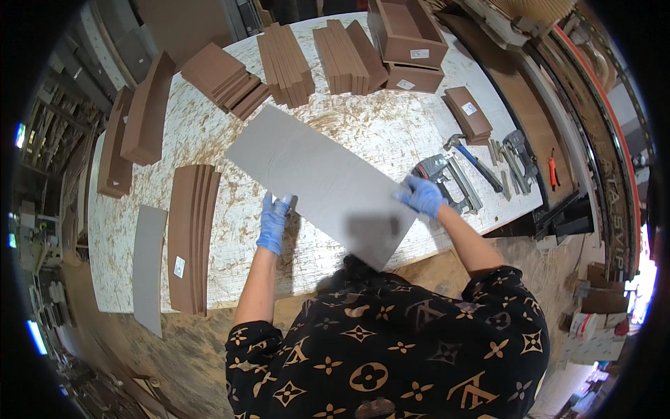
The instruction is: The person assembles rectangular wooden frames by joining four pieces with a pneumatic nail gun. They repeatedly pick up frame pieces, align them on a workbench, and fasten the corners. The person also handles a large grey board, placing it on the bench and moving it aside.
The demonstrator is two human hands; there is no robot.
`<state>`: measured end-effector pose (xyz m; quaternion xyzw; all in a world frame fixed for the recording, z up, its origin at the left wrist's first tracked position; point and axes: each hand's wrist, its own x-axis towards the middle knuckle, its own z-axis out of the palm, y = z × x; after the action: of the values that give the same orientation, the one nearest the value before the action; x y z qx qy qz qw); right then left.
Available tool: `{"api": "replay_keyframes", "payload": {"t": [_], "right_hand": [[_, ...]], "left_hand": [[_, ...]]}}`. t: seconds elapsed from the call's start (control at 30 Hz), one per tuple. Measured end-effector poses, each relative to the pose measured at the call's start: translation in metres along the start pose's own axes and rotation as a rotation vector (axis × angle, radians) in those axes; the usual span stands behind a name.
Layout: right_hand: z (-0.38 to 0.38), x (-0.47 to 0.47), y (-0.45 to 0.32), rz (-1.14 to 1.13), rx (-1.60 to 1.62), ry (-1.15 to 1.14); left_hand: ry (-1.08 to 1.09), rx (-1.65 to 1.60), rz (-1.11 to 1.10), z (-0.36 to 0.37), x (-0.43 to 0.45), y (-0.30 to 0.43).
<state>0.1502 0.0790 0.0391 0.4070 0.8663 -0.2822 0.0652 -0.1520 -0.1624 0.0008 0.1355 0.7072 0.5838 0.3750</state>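
A long grey panel [314, 173] slants across the space before me, its near end close to my chest and its far end over the table. My left hand [274, 222], in a blue glove, is at the panel's left long edge with its fingertips against it. At the right edge near the close end, my gloved right hand [421, 196] grips the panel, fingers on top. Just beyond the right hand lies a black nail gun [434, 168], partly hidden by that hand. Left of my left hand lie several long brown boards [188, 235] side by side.
Another grey panel [148, 262] overhangs the near left edge of the white worktable [241, 272]. Brown board stacks [285, 63] and drawer boxes [411, 47] line the far side. At right are a claw hammer [476, 165], a second nail gun [521, 152] and red-handled pliers [553, 170].
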Motion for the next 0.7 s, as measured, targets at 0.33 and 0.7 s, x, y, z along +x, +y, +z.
{"api": "replay_keyframes", "payload": {"t": [0.33,0.7], "right_hand": [[0.134,-0.084,-0.117,-0.213,0.85,-0.699],[0.138,0.011,-0.031,-0.331,0.526,0.291]], "left_hand": [[-0.043,0.749,0.402,0.008,0.084,0.033],[0.306,1.117,0.499,-0.057,-0.071,0.011]]}}
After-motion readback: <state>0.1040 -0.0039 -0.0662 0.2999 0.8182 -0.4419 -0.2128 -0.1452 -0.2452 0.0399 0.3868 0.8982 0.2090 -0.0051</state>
